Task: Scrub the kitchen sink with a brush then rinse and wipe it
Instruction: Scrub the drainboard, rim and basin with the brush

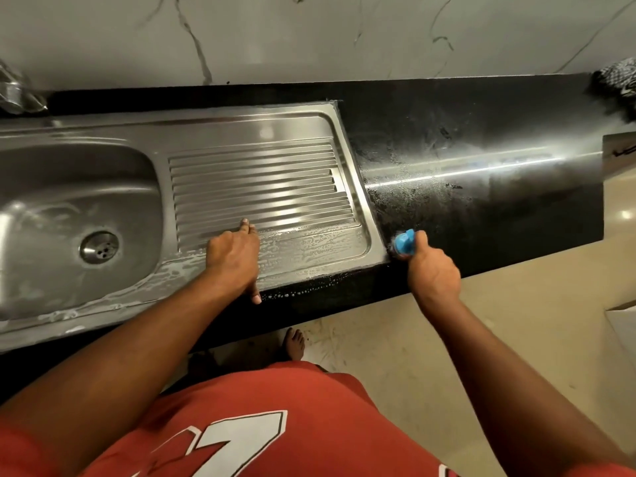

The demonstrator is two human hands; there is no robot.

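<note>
1. Blue and plastic-handled, the brush [404, 241] sits at the front right corner of the steel sink [206, 120], on the seam where the drainboard [258, 180] meets the black tabletop [481, 208]. The right hand [432, 270] has its grip closed round the handle. With the bristles half off the steel, a stroke could drift and push foam onto the tabletop instead of scrubbing the sink.
2. Suds [309, 247] film the front strip of the drainboard, so a soapy grip could slip on the handle under hard pressure.
3. The left hand [232, 256] props on the ribs, fingers bent down and holding nothing. If the person leans on it, it may skid on the wet steel.
4. The basin [69, 187] lies well to the left, so its far wall could easily be skipped.
5. Foam beads along the tabletop's front edge. Drips onto the floor [378, 339] near the bare foot [294, 342] could cause a slip.
</note>
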